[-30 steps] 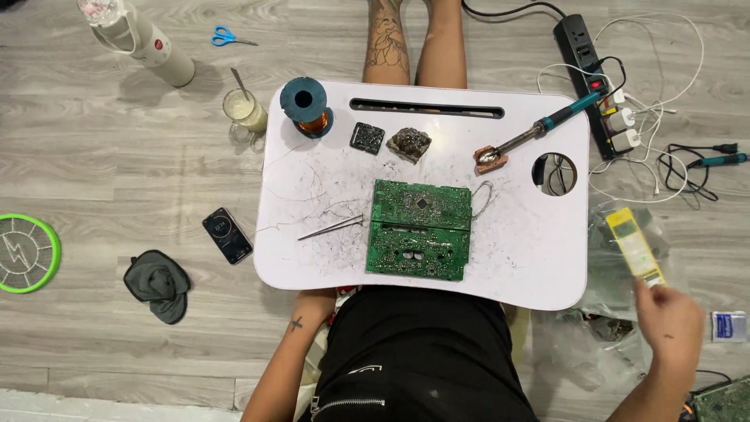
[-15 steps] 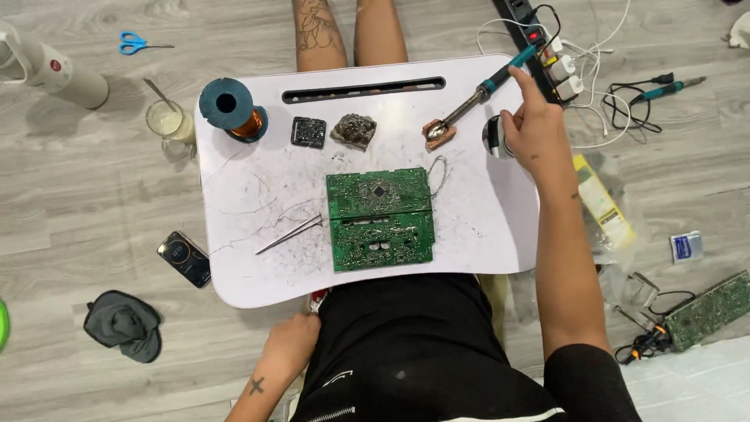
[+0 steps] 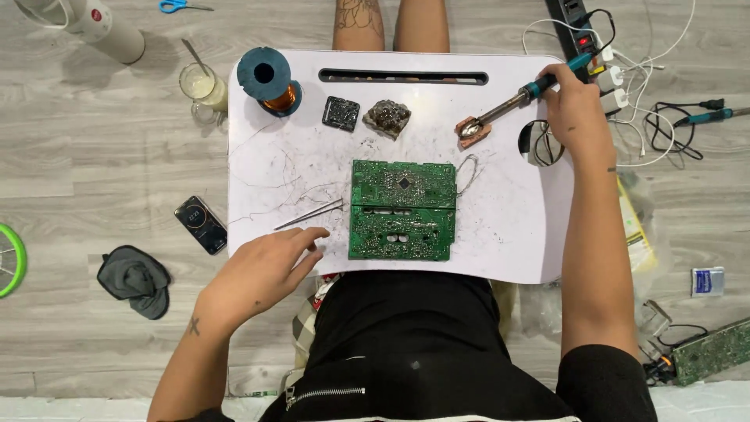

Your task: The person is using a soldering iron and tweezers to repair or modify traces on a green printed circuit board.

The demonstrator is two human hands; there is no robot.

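One soldering iron [image 3: 512,99] in right hand [image 3: 574,109] grip, tip apparently lower-left; left hand [image 3: 262,270] wide

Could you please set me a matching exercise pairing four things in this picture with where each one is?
Things:
1. soldering iron
2. tweezers
3. spool of copper wire
4. phone

Places:
A. on the wooden floor, left of the white lap table
B. at the table's far left corner
C. gripped by the right hand, tip on a small copper-coloured rest
D. lying on the table just beyond the left hand, left of the green circuit board

Pairs: 1-C, 2-D, 3-B, 4-A
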